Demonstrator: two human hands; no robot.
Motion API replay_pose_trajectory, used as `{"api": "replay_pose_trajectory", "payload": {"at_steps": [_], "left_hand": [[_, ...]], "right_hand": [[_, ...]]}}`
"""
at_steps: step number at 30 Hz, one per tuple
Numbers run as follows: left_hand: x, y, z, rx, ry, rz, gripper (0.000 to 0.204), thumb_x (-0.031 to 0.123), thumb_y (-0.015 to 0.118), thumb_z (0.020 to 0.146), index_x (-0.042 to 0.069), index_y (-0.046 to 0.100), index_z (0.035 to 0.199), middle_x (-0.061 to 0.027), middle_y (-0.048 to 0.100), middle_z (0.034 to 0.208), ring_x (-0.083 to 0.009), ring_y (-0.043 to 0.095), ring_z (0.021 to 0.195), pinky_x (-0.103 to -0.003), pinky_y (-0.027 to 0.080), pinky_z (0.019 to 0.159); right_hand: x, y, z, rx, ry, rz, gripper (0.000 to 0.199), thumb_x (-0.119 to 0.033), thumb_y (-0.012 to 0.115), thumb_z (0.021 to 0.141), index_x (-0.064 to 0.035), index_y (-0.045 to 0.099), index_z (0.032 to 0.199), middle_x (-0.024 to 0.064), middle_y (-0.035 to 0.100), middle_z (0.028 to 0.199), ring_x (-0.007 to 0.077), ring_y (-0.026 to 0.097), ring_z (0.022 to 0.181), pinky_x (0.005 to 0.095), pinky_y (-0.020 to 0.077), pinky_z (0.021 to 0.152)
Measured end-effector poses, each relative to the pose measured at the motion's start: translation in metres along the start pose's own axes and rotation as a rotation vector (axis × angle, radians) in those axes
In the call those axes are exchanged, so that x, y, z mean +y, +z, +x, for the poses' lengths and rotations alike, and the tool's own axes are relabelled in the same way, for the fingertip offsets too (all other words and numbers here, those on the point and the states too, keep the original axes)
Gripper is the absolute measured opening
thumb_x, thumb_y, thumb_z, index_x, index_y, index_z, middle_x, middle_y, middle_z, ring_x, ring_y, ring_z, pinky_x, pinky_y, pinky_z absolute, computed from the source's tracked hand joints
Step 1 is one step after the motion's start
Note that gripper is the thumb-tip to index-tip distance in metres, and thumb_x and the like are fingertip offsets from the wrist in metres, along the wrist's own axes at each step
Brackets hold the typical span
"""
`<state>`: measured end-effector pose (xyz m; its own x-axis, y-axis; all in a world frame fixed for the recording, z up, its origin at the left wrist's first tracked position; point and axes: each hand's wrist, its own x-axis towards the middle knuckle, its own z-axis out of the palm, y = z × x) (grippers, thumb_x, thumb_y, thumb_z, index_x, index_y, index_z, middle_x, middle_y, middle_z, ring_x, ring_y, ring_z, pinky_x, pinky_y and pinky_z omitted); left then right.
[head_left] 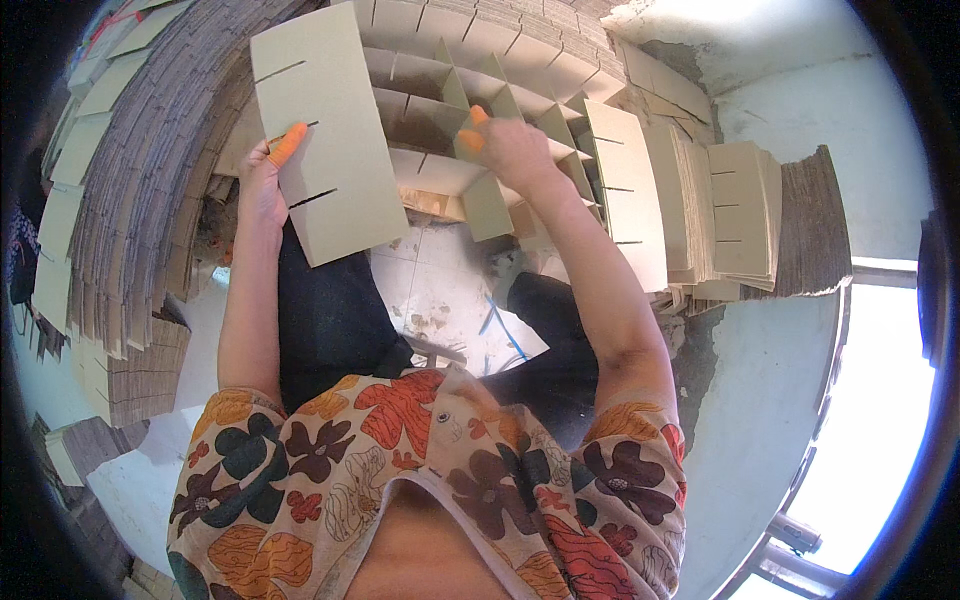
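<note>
My left hand point(262, 180), an orange cover on its thumb, grips the left edge of a tan cardboard sheet point(335, 160) with several short dark slots. The sheet stands tilted over my left thigh. My right hand point(518, 152), also with orange covers on its fingers, is closed in a pinch at a cardboard partition grid point(490, 208). Its fingertips are slightly blurred and seem to hold one of the upright cardboard dividers. Crossed strips form open cells around that hand. Another slotted sheet point(625, 190) stands at the grid's right side.
Tall stacks of cardboard strips point(150, 170) curve along the left. More slotted sheets point(742, 210) and a darker stack point(815, 225) lean at the right by the pale wall point(810, 110). Blue strips point(507, 328) lie on the tiled floor point(425, 270) between my legs.
</note>
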<state>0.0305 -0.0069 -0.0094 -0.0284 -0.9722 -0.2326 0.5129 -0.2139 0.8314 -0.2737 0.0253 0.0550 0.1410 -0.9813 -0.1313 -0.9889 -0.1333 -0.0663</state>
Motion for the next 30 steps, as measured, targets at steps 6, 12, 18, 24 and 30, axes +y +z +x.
{"api": "replay_pose_trajectory", "payload": {"at_steps": [6, 12, 18, 24, 30], "left_hand": [[0.015, 0.032, -0.013, -0.061, 0.179, -0.196, 0.026, 0.008, 0.071, 0.080, -0.002, 0.060, 0.102, -0.0105, 0.066, 0.098, -0.0176, 0.065, 0.085, -0.032, 0.055, 0.075], [0.001, 0.067, -0.007, -0.158, 0.163, -0.120, 0.028, 0.015, 0.066, 0.086, -0.002, 0.061, 0.107, -0.0102, 0.065, 0.099, -0.0154, 0.064, 0.089, -0.027, 0.053, 0.079], [-0.005, 0.064, -0.007, -0.370, 0.590, 1.029, 0.031, 0.014, 0.070, 0.080, 0.001, 0.063, 0.108, -0.0110, 0.067, 0.097, -0.0226, 0.063, 0.093, -0.032, 0.049, 0.084], [-0.020, 0.070, -0.008, -0.593, 0.850, 1.373, 0.022, 0.013, 0.072, 0.073, 0.004, 0.064, 0.091, -0.0157, 0.065, 0.080, -0.0309, 0.061, 0.079, -0.040, 0.047, 0.081], [-0.028, 0.071, -0.008, -0.548, 0.826, 1.401, 0.014, 0.007, 0.070, 0.072, 0.003, 0.062, 0.083, -0.0151, 0.064, 0.075, -0.0326, 0.060, 0.076, -0.042, 0.047, 0.075]], "right_hand": [[-0.033, -0.024, -0.044, 0.332, -0.047, 0.799, 0.078, -0.051, 0.062, 0.083, -0.0020, 0.036, 0.138, 0.0184, 0.065, 0.096, 0.0223, 0.064, 0.077, 0.0367, 0.0514, 0.070], [-0.064, -0.004, -0.063, 0.672, -0.153, 1.104, 0.074, -0.005, 0.077, 0.073, -0.0047, 0.041, 0.138, 0.0133, 0.060, 0.118, 0.0174, 0.055, 0.108, 0.0300, 0.0443, 0.094], [-0.027, -0.056, -0.085, 0.733, 0.035, 0.555, 0.064, 0.002, 0.067, 0.078, -0.0040, 0.042, 0.137, 0.0127, 0.069, 0.083, 0.0144, 0.064, 0.066, 0.0274, 0.0521, 0.064], [-0.032, -0.041, -0.070, 0.644, 0.005, 0.530, 0.062, 0.001, 0.069, 0.077, -0.0038, 0.046, 0.134, 0.0167, 0.066, 0.108, 0.0164, 0.066, 0.091, 0.0255, 0.0495, 0.079], [-0.039, -0.034, -0.057, 0.553, 0.026, 0.503, 0.060, 0.001, 0.068, 0.077, -0.0020, 0.046, 0.133, 0.0165, 0.065, 0.110, 0.0194, 0.066, 0.091, 0.0275, 0.0498, 0.082]]}}
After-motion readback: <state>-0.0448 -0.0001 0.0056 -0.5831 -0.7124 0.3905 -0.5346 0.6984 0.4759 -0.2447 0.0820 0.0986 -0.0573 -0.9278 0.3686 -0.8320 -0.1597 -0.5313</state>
